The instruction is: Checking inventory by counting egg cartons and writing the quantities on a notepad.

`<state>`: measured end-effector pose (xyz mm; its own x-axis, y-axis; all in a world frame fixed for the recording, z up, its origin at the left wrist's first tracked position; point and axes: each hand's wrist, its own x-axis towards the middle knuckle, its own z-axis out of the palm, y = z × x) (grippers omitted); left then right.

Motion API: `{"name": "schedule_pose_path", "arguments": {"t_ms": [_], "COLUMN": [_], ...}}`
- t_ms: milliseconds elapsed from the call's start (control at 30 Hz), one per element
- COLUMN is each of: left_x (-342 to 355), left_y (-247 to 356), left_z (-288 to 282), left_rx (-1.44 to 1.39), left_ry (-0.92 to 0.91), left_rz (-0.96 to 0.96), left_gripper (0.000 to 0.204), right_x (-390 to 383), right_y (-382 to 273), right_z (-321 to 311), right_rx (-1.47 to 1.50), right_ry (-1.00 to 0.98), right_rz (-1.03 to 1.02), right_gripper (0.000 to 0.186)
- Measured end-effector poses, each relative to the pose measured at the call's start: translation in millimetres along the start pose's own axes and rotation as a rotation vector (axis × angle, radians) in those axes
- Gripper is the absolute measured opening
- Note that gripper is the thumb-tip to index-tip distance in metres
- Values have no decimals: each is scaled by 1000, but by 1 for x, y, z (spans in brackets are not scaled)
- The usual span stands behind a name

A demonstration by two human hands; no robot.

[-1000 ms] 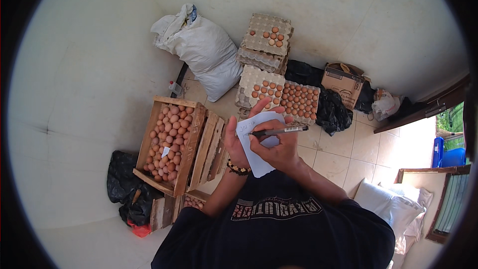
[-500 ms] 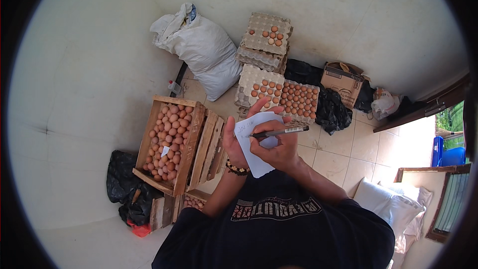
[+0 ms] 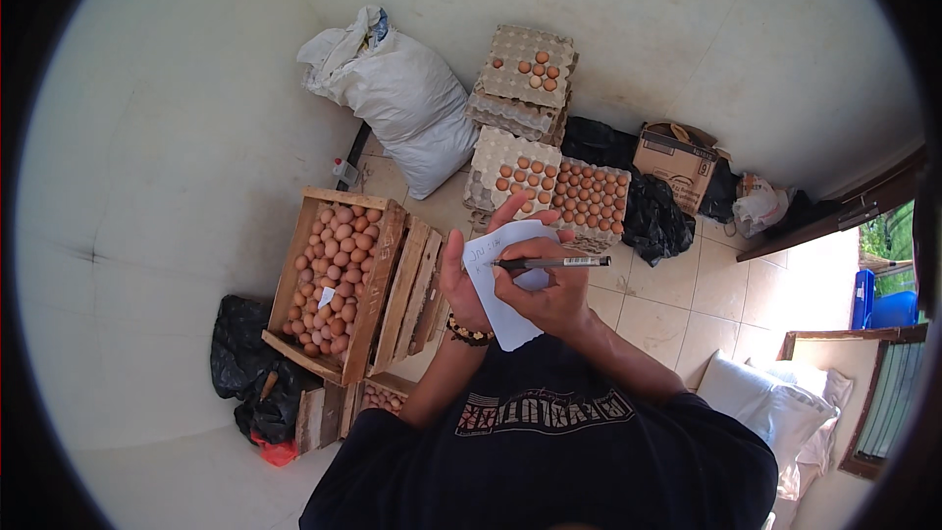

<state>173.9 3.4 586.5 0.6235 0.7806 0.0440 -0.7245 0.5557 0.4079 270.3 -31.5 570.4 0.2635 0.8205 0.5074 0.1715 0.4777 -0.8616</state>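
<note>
My left hand supports a white sheet of paper from below, its fingers showing past the far edge. Between the fingertips of my right hand is a dark pen, its tip on the upper part of the paper, where some handwriting shows. The pen's back end points to the right. A beaded bracelet circles my left wrist. Beyond my hands stand egg trays partly filled with brown eggs, and a fuller egg tray sits beside them.
At left is a wooden crate of brown eggs with more crates beside it. A large white sack leans by the wall near a taller stack of trays. Black bags and a cardboard box stand right. White sacks lie lower right.
The pen's back end has tilted slightly farther from me as my right hand shifts a little over the paper. My left hand and the paper stay in place.
</note>
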Motion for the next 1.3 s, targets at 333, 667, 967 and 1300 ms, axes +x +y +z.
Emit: {"name": "schedule_pose_path", "arguments": {"t_ms": [333,667,967,1300], "left_x": [2,4,7,9], "left_y": [0,-1,-1,0], "left_z": [8,10,16,18], "left_rx": [17,-10,-19,-38], "left_ry": [34,17,17,1], "left_rz": [-1,-1,0,-3], "left_gripper": [85,83,82,82], "right_x": [2,5,14,17], "right_y": [-4,-8,-15,-18], "right_z": [-4,-7,-9,-13], "right_rx": [32,3,9,55], "right_ry": [-19,-15,-7,-19], "right_rz": [34,24,36,60], "right_gripper": [24,25,22,21]}}
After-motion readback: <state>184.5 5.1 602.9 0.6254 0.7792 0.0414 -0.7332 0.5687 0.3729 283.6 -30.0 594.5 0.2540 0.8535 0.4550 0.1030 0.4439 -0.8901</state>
